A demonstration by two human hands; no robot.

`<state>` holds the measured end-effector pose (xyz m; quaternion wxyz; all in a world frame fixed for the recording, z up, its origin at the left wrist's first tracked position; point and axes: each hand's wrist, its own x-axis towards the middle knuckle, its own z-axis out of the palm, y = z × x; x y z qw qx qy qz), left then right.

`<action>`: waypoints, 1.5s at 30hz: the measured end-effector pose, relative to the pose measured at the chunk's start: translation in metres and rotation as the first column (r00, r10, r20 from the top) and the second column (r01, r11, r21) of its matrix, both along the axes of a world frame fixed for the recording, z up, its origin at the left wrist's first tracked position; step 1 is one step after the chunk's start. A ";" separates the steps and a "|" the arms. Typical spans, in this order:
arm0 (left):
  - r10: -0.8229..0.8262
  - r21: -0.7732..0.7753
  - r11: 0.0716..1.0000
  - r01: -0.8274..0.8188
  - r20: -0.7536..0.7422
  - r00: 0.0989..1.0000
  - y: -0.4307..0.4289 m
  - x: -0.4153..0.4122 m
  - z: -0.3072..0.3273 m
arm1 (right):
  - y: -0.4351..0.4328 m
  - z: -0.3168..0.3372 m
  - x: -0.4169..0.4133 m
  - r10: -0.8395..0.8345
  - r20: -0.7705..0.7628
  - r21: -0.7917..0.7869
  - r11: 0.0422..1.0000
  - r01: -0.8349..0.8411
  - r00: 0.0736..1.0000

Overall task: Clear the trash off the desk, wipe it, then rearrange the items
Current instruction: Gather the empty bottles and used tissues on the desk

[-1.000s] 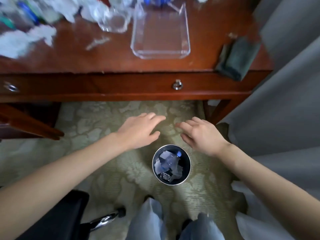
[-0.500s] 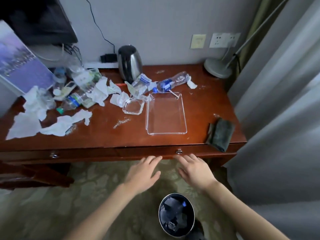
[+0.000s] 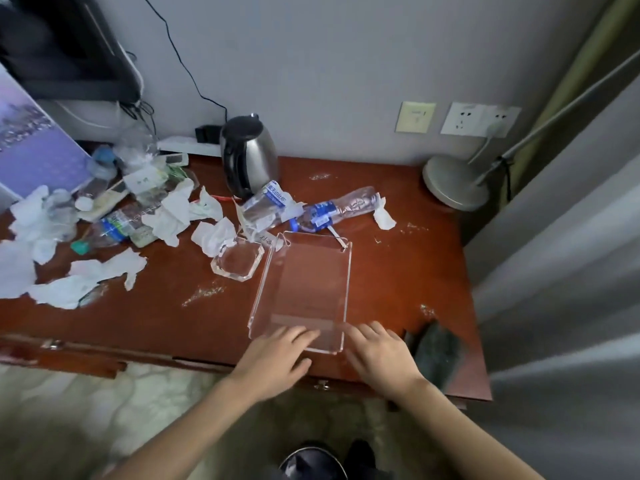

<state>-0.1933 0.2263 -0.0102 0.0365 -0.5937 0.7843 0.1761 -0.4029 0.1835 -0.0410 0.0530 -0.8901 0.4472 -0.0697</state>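
Note:
A red-brown wooden desk (image 3: 194, 327) carries trash: crumpled white tissues (image 3: 86, 282) at the left, a clear plastic bottle with a blue label (image 3: 332, 209) lying on its side, and a crushed bottle (image 3: 107, 230) with a green cap. A clear acrylic tray (image 3: 304, 292) lies near the front edge. A dark green cloth (image 3: 438, 351) sits at the front right corner. My left hand (image 3: 277, 358) hovers open over the tray's near edge. My right hand (image 3: 381, 355) is open just right of the tray, beside the cloth. Both hold nothing.
A steel kettle (image 3: 247, 157) stands at the back, a glass ashtray (image 3: 237, 263) left of the tray, a lamp base (image 3: 453, 181) at the back right. A round trash bin (image 3: 311, 464) sits on the carpet below. Grey curtain (image 3: 561, 271) hangs at the right.
The view has lifted from the floor bin to the desk. Both open hands have risen from above the bin to the desk's front edge, by the clear tray.

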 end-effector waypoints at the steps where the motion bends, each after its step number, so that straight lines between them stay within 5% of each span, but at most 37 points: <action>1: 0.002 -0.003 1.000 -0.002 0.002 1.000 -0.012 -0.002 0.001 | -0.012 0.001 -0.003 -0.017 0.009 0.014 1.000 0.017 1.000; 16: -0.135 -0.272 0.954 0.127 -0.010 0.991 -0.283 0.024 -0.013 | -0.216 -0.021 0.026 -0.453 0.060 0.044 0.892 0.451 0.890; 21: -0.167 -0.092 0.981 0.173 0.067 0.984 -0.339 0.028 -0.037 | -0.267 -0.044 0.024 -0.615 0.061 0.184 0.781 0.596 0.786; 26: -0.118 0.054 0.991 0.123 -0.087 0.989 -0.349 0.025 -0.052 | -0.287 -0.064 0.017 -0.615 0.032 0.280 0.762 0.584 0.788; 34: -0.069 0.012 0.997 0.078 -0.347 0.935 -0.339 0.067 0.009 | -0.275 -0.047 0.032 -0.639 0.449 0.417 0.768 0.486 0.624; 39: -0.001 0.006 1.000 0.003 -0.329 0.944 -0.337 0.131 0.026 | -0.286 -0.035 0.066 -0.413 0.460 0.408 0.884 0.226 0.786; 42: 0.083 0.042 0.996 -0.073 -0.340 0.937 -0.333 0.152 0.007 | -0.301 -0.043 0.087 -0.265 0.212 0.463 0.875 0.142 0.941; 45: 0.109 0.086 0.993 -0.083 -0.354 0.929 -0.331 0.157 -0.017 | -0.311 -0.051 0.095 -0.057 -0.003 0.480 0.876 0.051 0.998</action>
